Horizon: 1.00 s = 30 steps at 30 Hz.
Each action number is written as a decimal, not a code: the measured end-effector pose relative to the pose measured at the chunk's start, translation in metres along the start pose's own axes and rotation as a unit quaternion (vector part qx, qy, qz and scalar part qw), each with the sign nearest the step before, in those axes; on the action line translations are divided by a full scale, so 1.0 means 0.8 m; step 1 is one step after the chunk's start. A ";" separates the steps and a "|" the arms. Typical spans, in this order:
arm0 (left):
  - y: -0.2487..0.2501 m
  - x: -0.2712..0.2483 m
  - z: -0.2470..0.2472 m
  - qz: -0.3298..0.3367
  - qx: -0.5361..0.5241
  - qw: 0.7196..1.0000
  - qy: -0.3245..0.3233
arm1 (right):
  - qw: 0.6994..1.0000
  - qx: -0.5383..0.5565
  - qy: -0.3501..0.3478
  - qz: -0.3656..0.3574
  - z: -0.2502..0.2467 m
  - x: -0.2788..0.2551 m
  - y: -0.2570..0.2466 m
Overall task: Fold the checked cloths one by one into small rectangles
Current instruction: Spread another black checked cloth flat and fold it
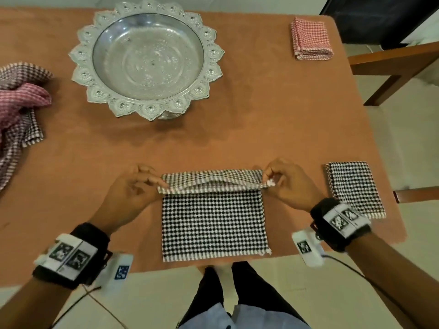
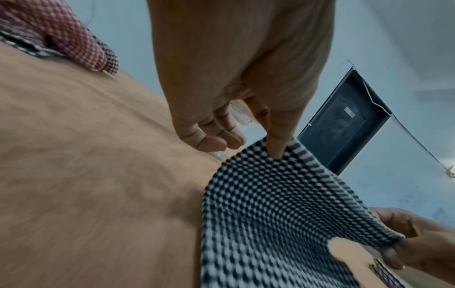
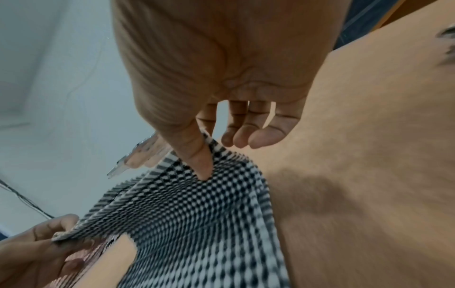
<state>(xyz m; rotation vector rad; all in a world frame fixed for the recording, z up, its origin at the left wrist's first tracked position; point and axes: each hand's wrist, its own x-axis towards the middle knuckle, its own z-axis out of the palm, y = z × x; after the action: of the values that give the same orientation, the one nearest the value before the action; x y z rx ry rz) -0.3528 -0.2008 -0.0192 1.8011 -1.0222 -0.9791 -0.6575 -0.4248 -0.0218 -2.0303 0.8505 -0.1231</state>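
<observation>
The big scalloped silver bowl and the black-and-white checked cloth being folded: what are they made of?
The scalloped silver bowl looks like embossed metal, perhaps aluminium: dull grey shine, raised petal rim. The black-and-white checked cloth looks woven, probably cotton: it sags softly and has a frayed corner.

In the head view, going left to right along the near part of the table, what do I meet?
Left hand pinching the cloth's left corner → black checked cloth being folded → right hand pinching its right corner → folded black checked cloth lying on the table.
</observation>
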 end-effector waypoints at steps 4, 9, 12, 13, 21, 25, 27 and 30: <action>-0.030 -0.064 0.013 -0.059 -0.002 0.998 -0.008 | 0.999 0.035 -0.028 0.014 0.040 -0.068 0.020; -0.047 -0.114 0.045 -0.097 -0.006 0.994 0.041 | 0.997 0.046 -0.018 0.051 0.074 -0.108 0.035; -0.058 -0.127 0.053 -0.113 -0.006 0.993 0.039 | 0.997 0.025 -0.040 0.064 0.085 -0.116 0.040; -0.060 -0.128 0.053 -0.115 -0.009 0.993 0.035 | 0.997 0.016 -0.044 0.064 0.088 -0.117 0.040; -0.068 -0.125 0.058 -0.097 0.016 0.995 -0.007 | 0.997 0.014 -0.039 0.071 0.090 -0.130 0.049; -0.061 -0.126 0.057 -0.088 0.021 0.995 -0.031 | 0.998 0.012 -0.032 0.057 0.095 -0.134 0.049; -0.062 -0.130 0.054 -0.093 0.022 0.994 -0.046 | 0.998 0.017 -0.031 0.051 0.096 -0.135 0.050; -0.067 -0.135 0.052 -0.080 0.042 0.995 -0.051 | 0.998 0.019 -0.043 0.039 0.097 -0.140 0.051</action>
<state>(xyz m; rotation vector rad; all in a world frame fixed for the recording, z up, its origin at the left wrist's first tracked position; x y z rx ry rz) -0.4161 -0.0968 -0.0585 1.9439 -1.0061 -1.1499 -0.7331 -0.3161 -0.0735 -1.9505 0.8644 -0.0082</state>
